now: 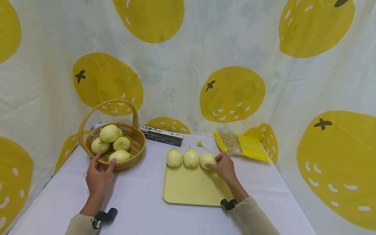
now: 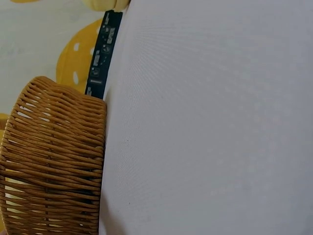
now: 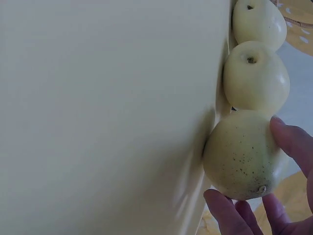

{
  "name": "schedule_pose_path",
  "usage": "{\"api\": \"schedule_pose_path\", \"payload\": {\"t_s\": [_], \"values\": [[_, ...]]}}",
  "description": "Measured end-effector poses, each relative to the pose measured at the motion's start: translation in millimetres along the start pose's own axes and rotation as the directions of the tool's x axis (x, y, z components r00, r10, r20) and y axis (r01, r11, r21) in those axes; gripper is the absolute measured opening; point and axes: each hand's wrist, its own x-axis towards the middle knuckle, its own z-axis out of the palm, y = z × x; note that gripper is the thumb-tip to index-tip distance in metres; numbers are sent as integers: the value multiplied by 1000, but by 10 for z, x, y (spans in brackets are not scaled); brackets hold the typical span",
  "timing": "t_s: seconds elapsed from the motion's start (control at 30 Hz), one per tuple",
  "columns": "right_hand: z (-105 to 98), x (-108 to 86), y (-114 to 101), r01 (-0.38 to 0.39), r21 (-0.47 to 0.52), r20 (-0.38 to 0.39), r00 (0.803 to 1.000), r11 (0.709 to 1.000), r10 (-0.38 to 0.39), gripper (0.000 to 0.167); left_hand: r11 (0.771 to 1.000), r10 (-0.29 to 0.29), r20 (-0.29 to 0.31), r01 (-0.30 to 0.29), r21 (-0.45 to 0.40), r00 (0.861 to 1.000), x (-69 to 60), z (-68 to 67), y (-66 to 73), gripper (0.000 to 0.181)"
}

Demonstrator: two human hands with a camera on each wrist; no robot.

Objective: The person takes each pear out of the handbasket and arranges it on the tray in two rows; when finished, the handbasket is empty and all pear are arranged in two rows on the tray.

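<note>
On the right, my right hand [image 1: 225, 167] grips a pale yellow-green pear [image 1: 207, 161] at the far edge of a yellow tray [image 1: 191, 189]. In the right wrist view, thumb and fingers are around this speckled pear [image 3: 244, 156]. Two more pears, the middle one [image 1: 191, 158] and the left one [image 1: 174, 158], complete a row along that edge. My left hand [image 1: 99, 178] is at the front rim of a wicker basket [image 1: 138, 153], fingers spread. Its fingertips reach the rim beside a front pear [image 1: 119, 156]; the exact contact is unclear. Several pears [image 1: 110, 133] fill the basket.
A dark pasta box [image 1: 161, 135] lies behind, right of the basket. A yellow bag of dry noodles [image 1: 243, 146] lies at the back right. Near the tray's far edge is a small yellow item [image 1: 200, 143]. A fruit-printed curtain [image 1: 176, 81] hangs behind the white-covered table [image 1: 138, 202].
</note>
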Motion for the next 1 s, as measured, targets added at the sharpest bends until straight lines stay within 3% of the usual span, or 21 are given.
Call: {"api": "schedule_pose_path", "payload": {"t_s": [0.23, 0.5, 1.0], "values": [[-7, -34, -74, -14, 16, 60, 998, 1000, 13, 54, 1000, -6, 6, 6, -11, 1000, -8, 8, -10, 77], [-112, -64, -92, -79, 171, 183, 982, 982, 47, 34, 1000, -10, -1, 10, -9, 1000, -2, 8, -8, 78], [-52, -54, -94, -56, 125, 140, 989, 991, 38, 47, 1000, -11, 6, 11, -4, 1000, -9, 3, -8, 78]]}}
